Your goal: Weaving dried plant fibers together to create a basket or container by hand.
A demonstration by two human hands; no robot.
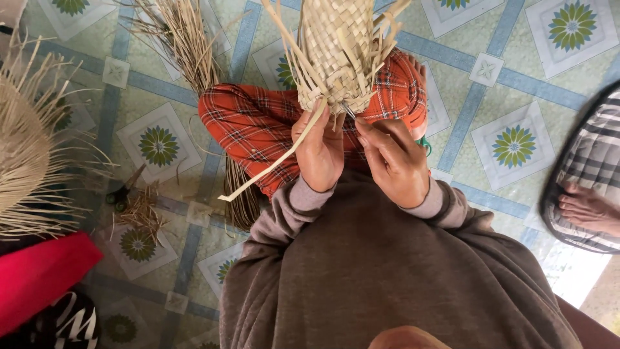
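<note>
Head view looks straight down on your two hands, meeting over your lap at the lower edge of the woven basket (336, 55), which rests against your knees in the red plaid trousers (258, 123). Your left hand (320, 148) is closed around a long flat straw strip (271, 165) that runs down and to the left, its loose end hanging free past your thigh. Your right hand (391, 158) is curled with fingertips pinched at the basket's rim; what it grips is too small to tell, perhaps a thin strand or a tool. To work this edge well, it seems wise to keep the strip flat and taut, not twisted, and to hold the rim steady with the right hand while the left feeds the strip close under the last crossing. Loose ends bristle around the rim and could snag the strip, so mind them

Farther out, a bundle of raw straw (187, 39) lies on the patterned tile floor (510, 97) beyond your left knee, with scraps (139, 210) nearer. An unfinished woven piece with splayed ends (26, 136) sits at the far left above a red cloth (39, 274). Another person's bare foot (588, 207) rests well apart at the right edge
</note>
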